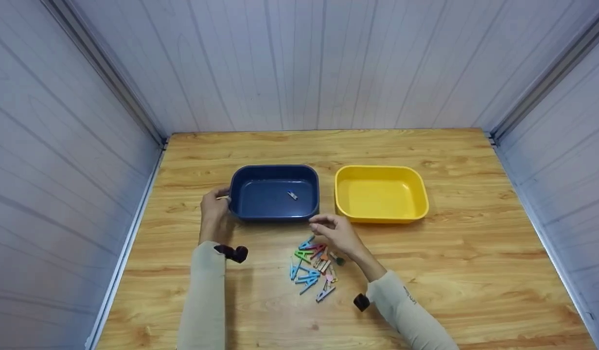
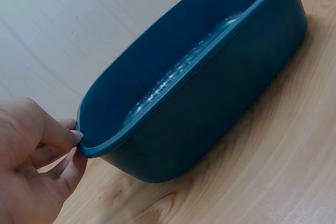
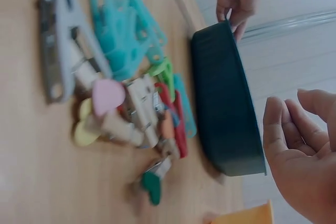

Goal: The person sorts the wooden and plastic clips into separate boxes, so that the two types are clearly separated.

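Note:
My left hand (image 1: 214,209) pinches the rim of a dark blue bin (image 1: 275,217) at its left end, thumb on one side and fingers on the other in the left wrist view. Inside the bin lies one small clothespin (image 1: 292,195). My right hand (image 1: 339,236) hovers by the bin's near right corner, fingers loosely bent, with a gap between thumb and fingertips and nothing held in the right wrist view. Below it is a loose pile of clothespins: light blue ones (image 1: 308,280), a green one (image 1: 303,255), a grey one (image 1: 325,293) and wooden ones with coloured shapes, including a green heart (image 3: 151,186).
A yellow bin (image 1: 382,219) stands on the wooden table (image 1: 474,272), to the right of the blue one. Pale panelled walls (image 1: 299,63) enclose the table at the back and on both sides.

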`<action>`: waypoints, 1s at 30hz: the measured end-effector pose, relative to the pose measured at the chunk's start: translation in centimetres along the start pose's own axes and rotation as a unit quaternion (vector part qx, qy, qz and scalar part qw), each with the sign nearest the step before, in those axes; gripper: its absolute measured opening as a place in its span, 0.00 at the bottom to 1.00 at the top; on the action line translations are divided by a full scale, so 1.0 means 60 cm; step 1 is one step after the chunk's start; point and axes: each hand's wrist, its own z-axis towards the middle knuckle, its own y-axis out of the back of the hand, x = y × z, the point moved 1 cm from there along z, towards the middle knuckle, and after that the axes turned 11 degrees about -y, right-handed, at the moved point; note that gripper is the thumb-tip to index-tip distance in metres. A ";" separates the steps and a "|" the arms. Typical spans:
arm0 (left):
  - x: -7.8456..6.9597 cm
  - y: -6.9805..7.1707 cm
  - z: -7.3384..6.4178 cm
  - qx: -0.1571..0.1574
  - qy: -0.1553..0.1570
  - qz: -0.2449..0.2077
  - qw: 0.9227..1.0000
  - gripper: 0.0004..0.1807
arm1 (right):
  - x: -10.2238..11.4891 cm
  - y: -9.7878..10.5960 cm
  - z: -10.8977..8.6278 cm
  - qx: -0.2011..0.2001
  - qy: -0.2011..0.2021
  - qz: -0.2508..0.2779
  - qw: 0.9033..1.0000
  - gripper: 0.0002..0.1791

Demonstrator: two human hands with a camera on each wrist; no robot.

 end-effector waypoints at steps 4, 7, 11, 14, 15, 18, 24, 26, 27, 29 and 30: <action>-0.001 0.001 -0.002 0.002 0.017 -0.022 1.000 0.22 | -0.031 0.009 0.008 -0.011 -0.014 -0.010 1.000 0.15; -0.001 0.001 -0.003 0.002 0.028 -0.049 0.998 0.22 | -0.046 0.015 0.010 -0.023 -0.016 -0.028 0.999 0.17; -0.001 0.001 -0.003 0.001 0.027 -0.061 0.998 0.21 | -0.053 0.021 0.007 -0.040 -0.011 -0.076 0.996 0.17; -0.001 0.001 -0.002 0.004 0.015 -0.036 0.999 0.21 | -0.057 0.026 0.004 -0.048 -0.001 -0.115 0.992 0.16; -0.001 0.001 -0.001 0.003 0.012 -0.029 1.000 0.21 | -0.058 0.027 0.003 -0.050 0.003 -0.127 0.991 0.16; -0.001 0.001 -0.003 0.005 0.015 -0.038 0.999 0.21 | -0.062 0.030 -0.002 -0.052 0.016 -0.157 0.986 0.15; 0.002 0.003 -0.001 0.009 0.002 0.002 1.000 0.21 | -0.073 0.030 -0.008 -0.047 0.024 -0.198 0.979 0.13; 0.002 0.002 0.000 0.009 -0.002 0.015 1.000 0.21 | -0.078 0.030 -0.011 -0.043 0.025 -0.204 0.978 0.13; 0.002 0.002 0.000 0.011 -0.002 0.019 1.000 0.21 | -0.080 0.030 -0.012 -0.041 0.028 -0.209 0.977 0.13; 0.002 0.002 0.000 0.009 -0.004 0.017 1.000 0.21 | -0.083 0.031 -0.016 -0.039 0.034 -0.217 0.975 0.12; 0.002 0.002 -0.001 0.007 -0.005 0.015 1.000 0.21 | -0.084 0.032 -0.018 -0.038 0.034 -0.223 0.973 0.12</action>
